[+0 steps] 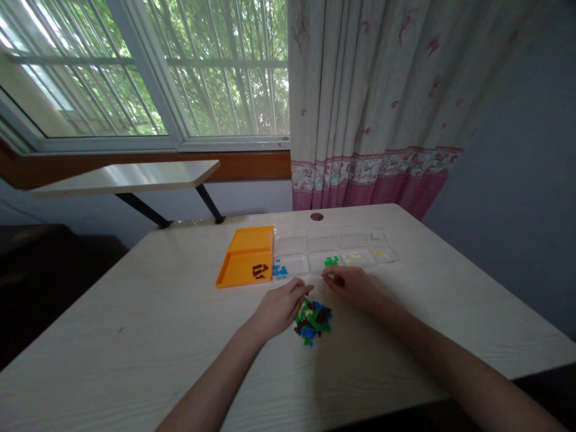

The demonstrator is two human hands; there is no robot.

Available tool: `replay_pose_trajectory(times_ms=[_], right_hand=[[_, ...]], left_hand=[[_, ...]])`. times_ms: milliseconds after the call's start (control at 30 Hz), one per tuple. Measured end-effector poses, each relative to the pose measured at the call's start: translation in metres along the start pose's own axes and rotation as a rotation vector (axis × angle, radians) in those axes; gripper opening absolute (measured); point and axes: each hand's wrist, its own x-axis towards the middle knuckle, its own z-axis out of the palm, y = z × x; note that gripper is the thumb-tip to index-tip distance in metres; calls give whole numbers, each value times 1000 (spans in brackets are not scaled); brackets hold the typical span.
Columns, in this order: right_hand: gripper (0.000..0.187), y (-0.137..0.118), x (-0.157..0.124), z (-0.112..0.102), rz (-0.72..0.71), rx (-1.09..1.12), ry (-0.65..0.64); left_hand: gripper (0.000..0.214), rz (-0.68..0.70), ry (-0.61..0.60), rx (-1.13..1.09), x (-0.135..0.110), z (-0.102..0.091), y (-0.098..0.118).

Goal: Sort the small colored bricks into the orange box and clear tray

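Note:
A mixed pile of small plastic building pieces (314, 321) in blue, green, dark brown and yellow lies on the table. At its upper left edge is my left hand (279, 307), with thumb and fingers pinched together; what they hold, if anything, is too small to tell. My right hand (350, 283) hovers above and to the right of the pile, also in a pinch, just in front of the clear trays (321, 243). Inside those trays sit blue pieces (279, 269), green pieces (332, 261) and pale yellow pieces (354, 255). An orange case (243, 271) holds dark brown pieces (260, 271).
The pale wooden table (148, 336) has a round cable hole (317, 216) at its back edge. A raised shelf (135, 175) on black supports stands at the back left. Behind are a barred window and a floral curtain (360, 120).

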Motion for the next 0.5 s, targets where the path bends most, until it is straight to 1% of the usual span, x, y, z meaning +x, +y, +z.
replay_pose_trajectory(times_ms=[100, 233, 500], right_hand=[[16, -4, -1, -1, -41, 5, -99], [16, -8, -2, 1, -108, -5, -210], [17, -10, -4, 6, -151, -36, -260]], left_hand=[[35, 4, -28, 26, 0, 1, -1], [31, -18, -12, -4, 0, 0, -1], [23, -21, 41, -70, 1, 0, -1]])
